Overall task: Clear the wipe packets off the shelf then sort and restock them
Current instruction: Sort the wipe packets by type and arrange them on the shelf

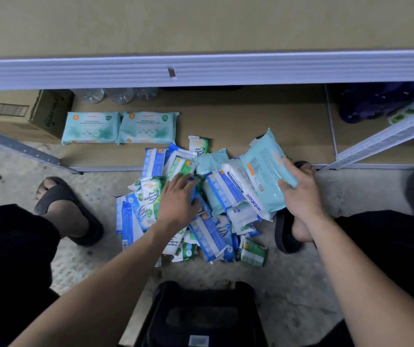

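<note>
Careful there: the pile [226,194] of wipe packets lay loose and overlapping on the floor [88,261], half on the near lip of the bottom shelf [251,121], and your left hand [176,199] was right in the middle of it. Pulling one out from that tangle could have dragged its neighbours along and slid them under the shelf or towards your sandal. The wrappers looked slick too, so a one-edge hold might have let a packet slip. Mixed colours were jumbled together, so a wrong kind could easily have landed beside the two teal packets [145,127] already laid flat at the far left of the shelf, next to the cardboard box [13,113].

Your left arm reached forward and down, palm over the pile, fingers bent over a blue packet [193,190] with the thumb against its near edge; it looked like a grip. Your right hand [301,194] was raised on the right, thumb across the face of a teal packet [266,171], fingers wrapped behind, holding it tilted above the pile.
</note>
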The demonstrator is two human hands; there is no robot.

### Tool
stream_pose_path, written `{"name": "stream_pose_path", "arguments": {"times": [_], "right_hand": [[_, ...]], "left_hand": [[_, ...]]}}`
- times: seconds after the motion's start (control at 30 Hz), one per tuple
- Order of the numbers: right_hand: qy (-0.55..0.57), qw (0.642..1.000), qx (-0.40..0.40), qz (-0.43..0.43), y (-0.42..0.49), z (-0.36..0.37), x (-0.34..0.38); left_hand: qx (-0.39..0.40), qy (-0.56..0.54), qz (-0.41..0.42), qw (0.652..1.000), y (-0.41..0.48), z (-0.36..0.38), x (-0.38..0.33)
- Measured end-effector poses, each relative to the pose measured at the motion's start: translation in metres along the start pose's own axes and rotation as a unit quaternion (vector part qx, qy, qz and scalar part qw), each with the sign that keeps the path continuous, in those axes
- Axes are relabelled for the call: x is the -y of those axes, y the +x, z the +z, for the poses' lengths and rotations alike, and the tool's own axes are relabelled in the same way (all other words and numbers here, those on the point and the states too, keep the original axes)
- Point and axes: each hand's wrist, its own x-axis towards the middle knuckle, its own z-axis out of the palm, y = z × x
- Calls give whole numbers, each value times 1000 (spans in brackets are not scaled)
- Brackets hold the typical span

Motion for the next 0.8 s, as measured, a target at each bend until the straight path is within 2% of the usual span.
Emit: {"name": "stream_pose_path", "arguments": {"times": [0.13,0.23,0.37,0.53,0.67,0.8], "right_hand": [[11,1000,-5,7,-1,-2,0],[-3,1000,-1,0,-1,-2,-1],[-16,1000,-6,3,1,-1,-3],[-22,1000,-14,-5,7,3,-2],[-19,1000,-11,0,12,3,-5],[-3,1000,0,6,16,0,-10]], "left_hand": [[-49,-75,-22,996,8,-10,-6],[-87,-71,-14,994,32,-26,-11],[-31,-19,-22,999,76,-38,-11],[116,58,-37,991,115,-29,-12],[107,104,-19,989,121,-19,-10],[112,98,-27,988,126,-19,-15]]}}
